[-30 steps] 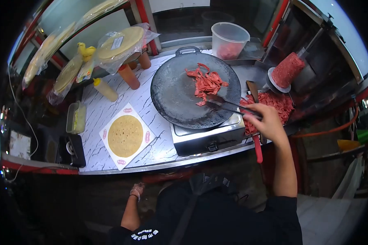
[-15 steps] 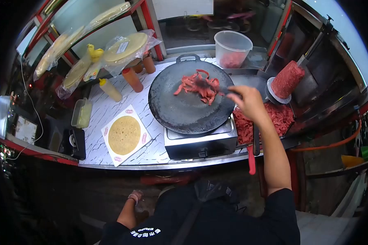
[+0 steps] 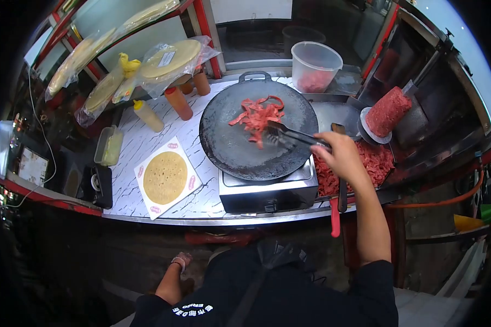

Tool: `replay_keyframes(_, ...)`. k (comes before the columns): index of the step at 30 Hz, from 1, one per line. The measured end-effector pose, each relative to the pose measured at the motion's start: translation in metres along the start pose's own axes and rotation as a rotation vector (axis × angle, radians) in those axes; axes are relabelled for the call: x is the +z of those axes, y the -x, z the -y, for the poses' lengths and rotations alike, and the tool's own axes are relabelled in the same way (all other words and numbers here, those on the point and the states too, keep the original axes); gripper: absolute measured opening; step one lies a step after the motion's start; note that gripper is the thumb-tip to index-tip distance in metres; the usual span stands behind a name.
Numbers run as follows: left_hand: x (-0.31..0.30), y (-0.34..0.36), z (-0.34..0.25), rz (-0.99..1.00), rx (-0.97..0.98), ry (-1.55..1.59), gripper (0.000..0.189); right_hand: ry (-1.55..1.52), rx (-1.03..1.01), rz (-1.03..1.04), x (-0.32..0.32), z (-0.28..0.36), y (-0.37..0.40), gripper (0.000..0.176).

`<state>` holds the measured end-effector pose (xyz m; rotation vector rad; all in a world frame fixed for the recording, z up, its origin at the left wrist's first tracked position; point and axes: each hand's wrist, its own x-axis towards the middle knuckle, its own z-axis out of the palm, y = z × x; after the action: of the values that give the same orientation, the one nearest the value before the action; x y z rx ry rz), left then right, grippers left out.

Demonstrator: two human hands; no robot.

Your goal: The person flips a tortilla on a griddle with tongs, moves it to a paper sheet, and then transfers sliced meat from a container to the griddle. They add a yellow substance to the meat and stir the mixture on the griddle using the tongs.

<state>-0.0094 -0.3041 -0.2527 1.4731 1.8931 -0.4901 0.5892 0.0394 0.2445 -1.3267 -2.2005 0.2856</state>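
My right hand (image 3: 341, 155) grips black tongs (image 3: 297, 135), closed round their handle end. The tong heads rest over the round black griddle (image 3: 245, 158), beside the lower right of a loose pile of reddish meat strips (image 3: 258, 115). My left hand (image 3: 184, 259) hangs low beside my body, below the counter; it appears gloved, and its fingers are too small and blurred to read. A round flatbread (image 3: 165, 177) lies on a square white paper (image 3: 154, 209) left of the stove (image 3: 267, 199).
Right of the stove sits a tray of shredded meat (image 3: 373, 163) with a red-handled knife (image 3: 335, 218) at its front. Behind stand a meat cone (image 3: 387, 113) and a clear bucket (image 3: 316, 68). Sauce bottles (image 3: 178, 103) and bagged flatbreads (image 3: 172, 59) are at the back left.
My right hand has moved slightly right and down with the tongs, whose heads have come off the meat's middle. The strips have shifted left and are spread differently.
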Motion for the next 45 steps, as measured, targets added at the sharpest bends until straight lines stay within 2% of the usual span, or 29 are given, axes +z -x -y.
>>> replay_keyframes(1,-0.002,0.000,0.001,0.112,-0.079,-0.043,0.042,0.000,0.000,-0.005,-0.002,0.001,-0.013,0.036)
replay_keyframes(4,-0.031,0.027,0.004,0.086,0.100,-0.128,0.040,-0.013,-0.035,-0.100,-0.003,0.002,-0.052,0.036)
replay_keyframes(6,-0.052,0.049,-0.004,0.043,0.132,-0.051,0.039,0.078,0.001,-0.054,0.019,0.005,-0.070,0.037)
replay_keyframes(7,-0.055,0.050,-0.003,0.010,0.122,-0.021,0.038,0.160,-0.041,0.034,0.029,0.008,-0.072,0.037)
replay_keyframes(8,-0.061,0.047,-0.004,-0.030,0.114,0.010,0.036,0.163,-0.037,0.022,0.027,0.007,-0.071,0.037)
replay_keyframes(10,-0.051,0.028,-0.003,-0.109,0.096,0.097,0.034,0.266,-0.094,0.145,0.000,0.019,-0.070,0.035)
replay_keyframes(11,-0.040,0.021,-0.002,-0.106,0.096,0.106,0.034,0.297,-0.053,0.191,-0.022,0.031,-0.075,0.033)
replay_keyframes(14,-0.015,0.004,0.015,-0.033,0.413,-0.296,0.041,0.290,-0.008,0.132,-0.035,0.044,-0.101,0.035)
replay_keyframes(16,-0.006,0.007,0.026,0.011,0.455,-0.406,0.039,0.221,-0.009,0.074,0.000,0.039,-0.115,0.035)
replay_keyframes(18,-0.002,0.011,0.037,0.021,0.488,-0.473,0.038,0.244,0.105,0.119,0.033,0.054,-0.114,0.036)
replay_keyframes(19,-0.006,0.014,0.040,0.009,0.520,-0.522,0.038,0.270,0.013,0.105,0.039,0.054,-0.105,0.035)
replay_keyframes(20,-0.023,0.024,0.035,-0.037,0.588,-0.601,0.038,0.273,0.017,0.107,0.032,0.056,-0.099,0.035)
replay_keyframes(23,-0.013,0.011,0.058,0.189,0.348,-0.541,0.040,0.289,0.054,0.102,-0.007,0.059,-0.078,0.034)
replay_keyframes(26,-0.015,0.008,0.068,0.116,0.484,-0.429,0.039,0.274,0.045,0.051,-0.013,0.086,-0.042,0.034)
replay_keyframes(29,-0.048,0.017,0.072,-0.009,0.528,-0.362,0.038,0.203,0.048,0.148,0.001,0.109,-0.017,0.031)
replay_keyframes(32,-0.059,0.001,0.087,0.013,0.507,-0.376,0.038,0.212,0.070,0.025,0.024,0.087,0.003,0.028)
replay_keyframes(34,-0.075,-0.016,0.101,0.047,0.471,-0.416,0.037,0.133,0.134,-0.152,0.019,0.082,0.005,0.028)
replay_keyframes(35,-0.062,-0.036,0.125,0.055,0.459,-0.432,0.037,0.023,0.266,-0.071,0.003,0.097,0.007,0.032)
replay_keyframes(38,-0.092,-0.036,0.122,0.022,0.455,-0.471,0.037,0.101,0.207,0.010,-0.002,0.092,0.034,0.035)
replay_keyframes(39,-0.103,-0.036,0.121,0.041,0.452,-0.470,0.036,0.121,0.266,0.013,0.011,0.089,0.037,0.039)
replay_keyframes(40,-0.102,-0.040,0.126,0.062,0.460,-0.468,0.036,0.057,0.282,-0.033,0.029,0.079,0.037,0.037)
replay_keyframes(42,-0.104,-0.050,0.137,0.098,0.477,-0.484,0.036,0.115,0.292,-0.083,0.047,0.067,0.021,0.034)
replay_keyframes(44,-0.107,-0.059,0.148,0.128,0.492,-0.501,0.037,0.182,0.267,-0.135,0.042,0.068,0.000,0.031)
replay_keyframes(45,-0.110,-0.060,0.154,0.141,0.496,-0.506,0.037,0.162,0.231,-0.241,0.038,0.066,-0.009,0.031)
